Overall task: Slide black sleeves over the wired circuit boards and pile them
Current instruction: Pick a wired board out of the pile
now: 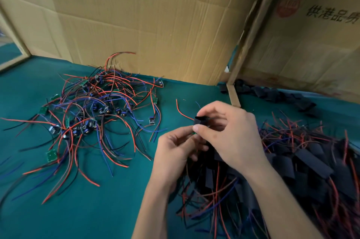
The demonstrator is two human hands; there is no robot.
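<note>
Above the green counter (120, 209), the left hand (175, 149) pinched a wired circuit board (193, 133) while the right hand (231, 131) gripped a black sleeve (200, 121) over it; keeping the opening square and wires gathered would probably help it slide.

Both forearms reach in from below. Left hand (176, 146) curled, fingers pinched. Right hand (231, 131) just above it, thumb and fingertips pinching; hands touching.

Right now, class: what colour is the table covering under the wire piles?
Teal green table covering, seen best in the head view.
</note>
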